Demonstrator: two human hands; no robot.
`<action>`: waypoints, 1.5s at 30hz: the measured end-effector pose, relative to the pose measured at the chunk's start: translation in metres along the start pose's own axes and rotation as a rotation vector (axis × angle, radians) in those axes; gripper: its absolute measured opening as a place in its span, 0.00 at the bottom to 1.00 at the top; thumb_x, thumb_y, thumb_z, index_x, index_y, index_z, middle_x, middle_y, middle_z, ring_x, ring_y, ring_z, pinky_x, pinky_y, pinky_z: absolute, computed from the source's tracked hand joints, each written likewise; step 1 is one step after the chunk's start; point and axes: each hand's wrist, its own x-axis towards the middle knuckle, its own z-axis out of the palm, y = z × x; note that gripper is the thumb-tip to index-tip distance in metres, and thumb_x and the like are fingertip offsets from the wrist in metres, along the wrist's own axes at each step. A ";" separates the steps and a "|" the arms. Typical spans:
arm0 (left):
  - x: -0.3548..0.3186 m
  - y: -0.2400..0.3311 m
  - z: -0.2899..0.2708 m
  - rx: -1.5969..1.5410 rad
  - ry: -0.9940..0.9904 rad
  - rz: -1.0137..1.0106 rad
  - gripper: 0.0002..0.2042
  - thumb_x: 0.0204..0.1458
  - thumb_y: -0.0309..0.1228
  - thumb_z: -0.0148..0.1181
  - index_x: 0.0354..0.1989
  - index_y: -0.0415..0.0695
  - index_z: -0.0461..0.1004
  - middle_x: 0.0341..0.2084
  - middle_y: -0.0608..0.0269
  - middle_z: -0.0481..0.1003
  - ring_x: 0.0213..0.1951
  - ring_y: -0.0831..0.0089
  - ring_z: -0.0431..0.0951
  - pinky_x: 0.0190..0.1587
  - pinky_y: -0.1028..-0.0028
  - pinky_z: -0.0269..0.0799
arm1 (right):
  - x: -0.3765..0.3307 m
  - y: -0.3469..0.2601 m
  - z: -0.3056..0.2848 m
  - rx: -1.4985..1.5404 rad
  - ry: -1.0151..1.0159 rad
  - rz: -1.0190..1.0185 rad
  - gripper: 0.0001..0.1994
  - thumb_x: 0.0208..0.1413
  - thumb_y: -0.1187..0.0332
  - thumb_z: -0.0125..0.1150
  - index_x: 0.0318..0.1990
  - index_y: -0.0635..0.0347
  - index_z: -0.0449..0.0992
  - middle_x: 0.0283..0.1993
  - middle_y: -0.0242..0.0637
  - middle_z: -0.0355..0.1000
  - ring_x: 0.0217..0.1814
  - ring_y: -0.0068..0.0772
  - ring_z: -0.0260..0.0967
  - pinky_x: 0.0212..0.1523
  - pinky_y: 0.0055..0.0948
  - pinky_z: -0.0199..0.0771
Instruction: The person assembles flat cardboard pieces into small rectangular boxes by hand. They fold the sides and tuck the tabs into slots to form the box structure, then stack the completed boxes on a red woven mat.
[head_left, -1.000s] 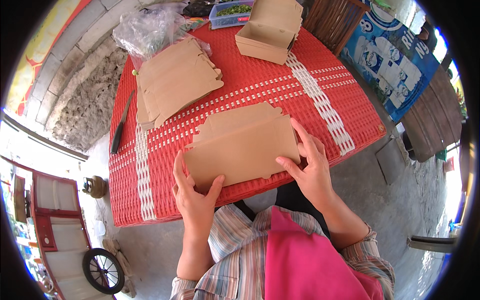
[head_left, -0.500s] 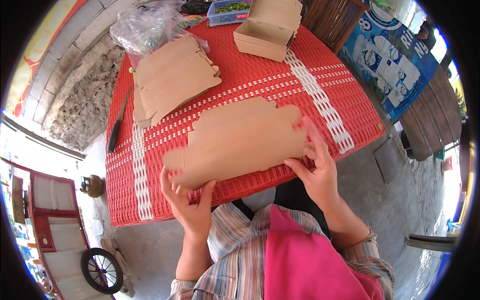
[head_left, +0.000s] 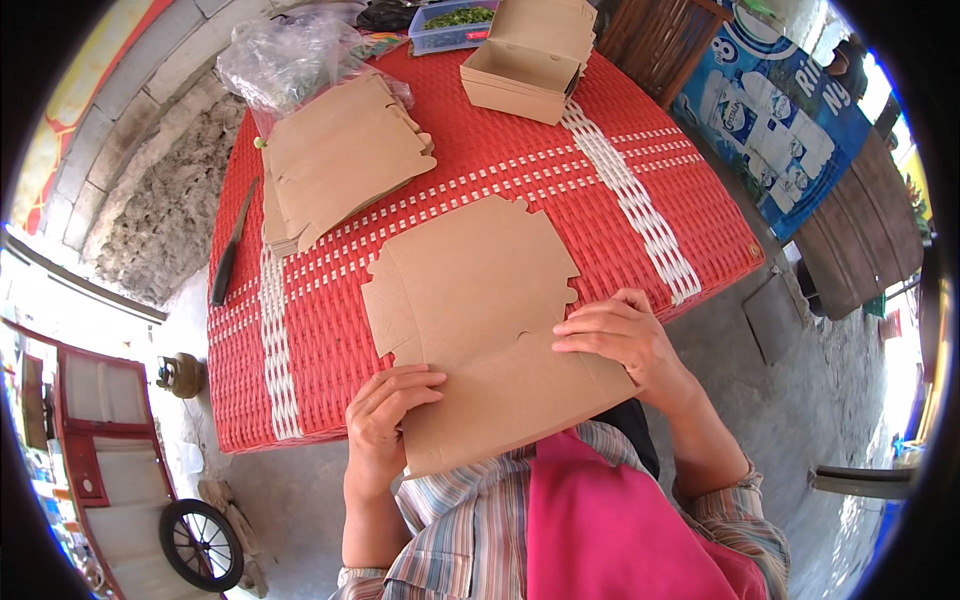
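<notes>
A flat brown cardboard box blank (head_left: pixel 480 290) with notched edges lies over the near side of the table, its near end reaching past the edge toward me. My left hand (head_left: pixel 385 410) grips its left side, fingers curled on top and the thumb hidden. On the right side, my right hand (head_left: pixel 625 345) holds it with fingers laid over the top near a small curved slit; that thumb is hidden too. Farther left rests a stack of similar flat blanks (head_left: pixel 345 160). Folded boxes (head_left: pixel 520 75), the top one with its lid up, stand at the far right.
The red woven table (head_left: pixel 500 165) has white woven bands. A black-handled knife (head_left: pixel 232 245) lies along its left edge. At the back are a clear plastic bag (head_left: pixel 290 65) and a blue-rimmed container (head_left: pixel 445 38) with chopped greens. A wooden chair (head_left: pixel 660 40) stands beyond.
The blank has opened out, its near panel now lying toward me instead of being tilted up in my hands. Both hands have moved from its lower corners to its sides, fingers on top.
</notes>
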 end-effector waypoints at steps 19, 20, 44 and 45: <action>0.023 0.018 0.023 -0.064 0.256 -0.479 0.45 0.46 0.23 0.68 0.70 0.43 0.44 0.47 0.46 0.74 0.49 0.57 0.77 0.54 0.65 0.70 | 0.028 -0.002 0.024 -0.008 0.163 0.369 0.39 0.48 0.67 0.71 0.67 0.62 0.57 0.39 0.45 0.75 0.41 0.44 0.68 0.55 0.38 0.59; 0.025 0.021 0.022 -0.077 0.255 -0.498 0.48 0.46 0.22 0.68 0.72 0.44 0.40 0.48 0.45 0.74 0.50 0.57 0.76 0.55 0.64 0.70 | 0.028 -0.003 0.024 -0.013 0.155 0.377 0.40 0.48 0.68 0.70 0.68 0.62 0.55 0.39 0.45 0.75 0.41 0.43 0.69 0.55 0.39 0.59; 0.030 0.028 0.032 0.414 0.246 -0.373 0.39 0.43 0.23 0.68 0.67 0.42 0.58 0.62 0.47 0.60 0.58 0.48 0.65 0.61 0.57 0.58 | 0.024 -0.050 0.071 -0.169 -0.011 0.021 0.24 0.53 0.58 0.64 0.57 0.55 0.74 0.58 0.29 0.68 0.65 0.30 0.61 0.66 0.44 0.52; 0.027 0.027 0.033 0.482 0.246 -0.325 0.34 0.44 0.23 0.68 0.64 0.42 0.63 0.60 0.50 0.63 0.57 0.51 0.66 0.61 0.58 0.57 | 0.025 -0.051 0.071 -0.165 -0.015 0.035 0.24 0.53 0.58 0.64 0.57 0.55 0.74 0.59 0.29 0.68 0.65 0.30 0.61 0.66 0.44 0.52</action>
